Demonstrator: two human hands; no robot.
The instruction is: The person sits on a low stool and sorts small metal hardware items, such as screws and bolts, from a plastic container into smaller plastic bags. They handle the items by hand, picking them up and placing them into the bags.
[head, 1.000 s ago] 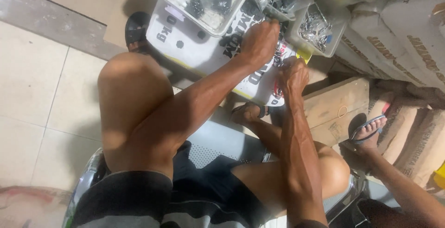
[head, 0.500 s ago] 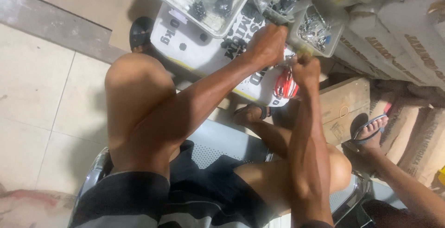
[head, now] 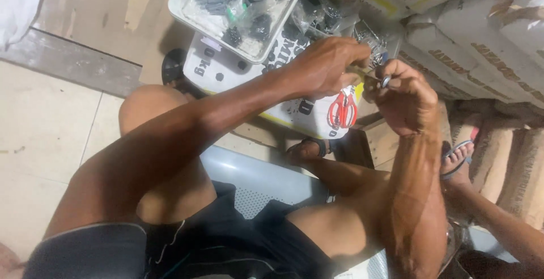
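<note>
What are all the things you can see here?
scissors: one, red handles, lying on the white sack
white sack: one, white with black print, under the tray
plastic tray: one, clear, holding small bagged parts, top centre
stacked sacks: several, pale, right side
floor tiles: pale, left
small metal part: one, shiny, pinched between both hands
left hand: one, on the part
right hand: one, gripping the part
</note>
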